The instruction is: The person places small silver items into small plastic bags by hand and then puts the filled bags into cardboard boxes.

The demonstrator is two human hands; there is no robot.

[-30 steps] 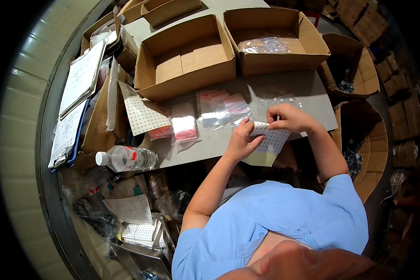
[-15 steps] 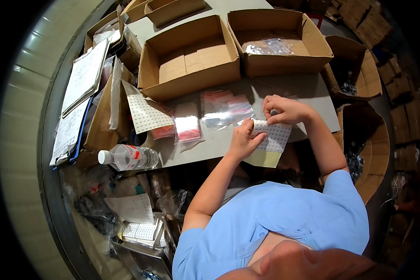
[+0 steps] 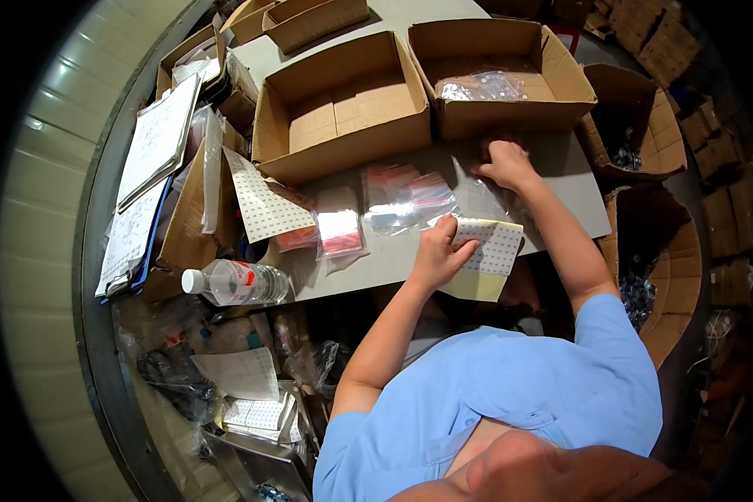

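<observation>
With our left hand (image 3: 440, 251), we pinch one sheet (image 3: 492, 249) over the table (image 3: 364, 268) edge, its long axis running chestward. Our right hand (image 3: 507, 162) nears two boxes (image 3: 347, 151); we cannot tell its grip. We count one bottle (image 3: 244, 282).

The shirt (image 3: 519, 368) was plain light blue, with short sleeves (image 3: 602, 316) and an open neck placket (image 3: 467, 433); both forearms (image 3: 386, 335) were bare.

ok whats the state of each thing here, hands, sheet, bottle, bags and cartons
left hand: closed on sticker sheet
sticker sheet: held by one side
right hand: near right carton, grip unclear
bottle: capped
left carton: open
right carton: open, holding clear bags
red-tinged bags: flat on table
</observation>
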